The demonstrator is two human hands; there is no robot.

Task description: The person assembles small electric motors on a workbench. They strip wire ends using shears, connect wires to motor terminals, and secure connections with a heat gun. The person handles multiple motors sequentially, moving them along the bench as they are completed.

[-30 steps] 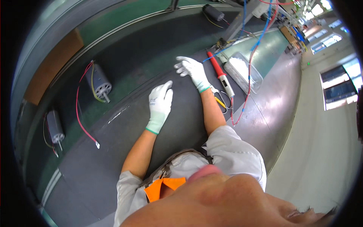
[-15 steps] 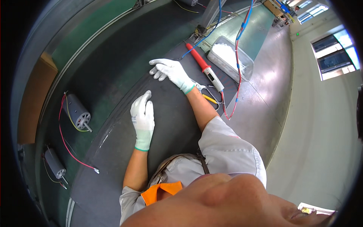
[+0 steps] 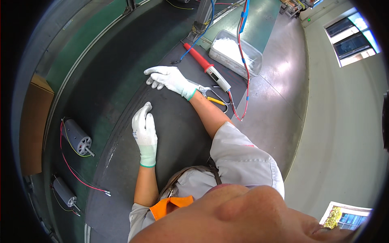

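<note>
Both hands wear white gloves with green cuffs and are empty. My left hand (image 3: 144,129) hovers over the dark grey work surface (image 3: 178,129), fingers extended and thumb slightly apart. Farther off, my right hand (image 3: 168,79) reaches leftward near the surface's far edge, its fingers stretched out. Just right of its wrist lie pliers with a yellow handle (image 3: 216,101), partly behind the forearm. Beyond them rests a handheld probe (image 3: 206,67), red at one end and white at the other, with a cable. A blue lead (image 3: 188,50) ends near my right fingertips.
On the dark belt at left lie a grey cylindrical motor (image 3: 77,135) with red and yellow-green wires and a second motor (image 3: 64,192). A cardboard box (image 3: 36,125) stands at far left. A clear bin (image 3: 253,67) holds white pieces behind the probe. Red cables (image 3: 244,60) hang beside it.
The view has turned: the probe, bin and both hands appear farther left, while the motors and cardboard box sit lower. Both hands keep nearly the same pose; nothing was picked up.
</note>
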